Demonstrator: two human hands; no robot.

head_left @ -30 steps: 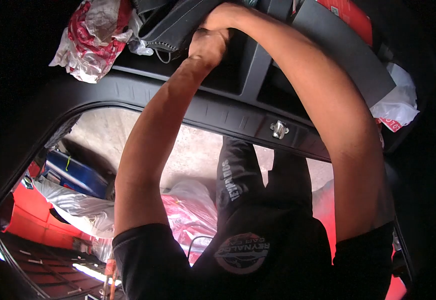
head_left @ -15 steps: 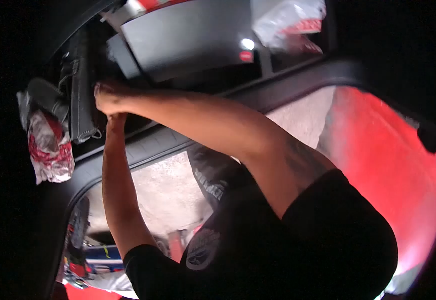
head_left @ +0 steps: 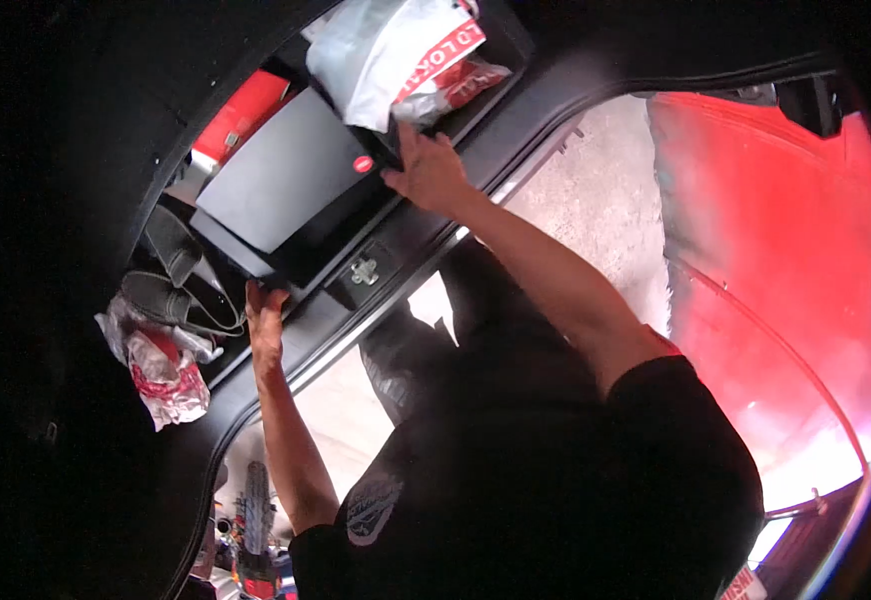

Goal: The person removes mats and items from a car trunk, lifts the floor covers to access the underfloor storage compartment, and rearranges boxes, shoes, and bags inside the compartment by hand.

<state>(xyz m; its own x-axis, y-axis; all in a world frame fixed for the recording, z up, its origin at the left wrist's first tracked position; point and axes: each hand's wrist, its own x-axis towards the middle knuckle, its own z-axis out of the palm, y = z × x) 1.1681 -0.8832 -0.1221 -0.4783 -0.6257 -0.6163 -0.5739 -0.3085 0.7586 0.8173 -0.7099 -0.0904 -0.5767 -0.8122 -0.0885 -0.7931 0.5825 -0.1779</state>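
Note:
A grey flat-topped box [head_left: 281, 180] with a round red sticker lies in the car's boot, its near side in dark shadow. My left hand [head_left: 268, 312] is at the box's near left corner, fingers stretched out; whether they touch it, I cannot tell. By the right end of the box is my right hand [head_left: 430, 172], its fingers spread and the index pointing forward. Just beyond those fingertips sits a white plastic bag [head_left: 396, 60] with red print. A dark stitched strap [head_left: 161, 295] curls left of my left hand.
A crumpled white and red bag [head_left: 168, 375] lies at the far left. Behind the box is a red object [head_left: 241, 115]. The boot sill with its metal latch [head_left: 364, 271] runs between me and the box. A bicycle wheel [head_left: 254, 510] shows below.
My hands, close together at the left before, are now apart, the right one moved over to the box's right end. The view has shifted, and the dark strap now lies looped open.

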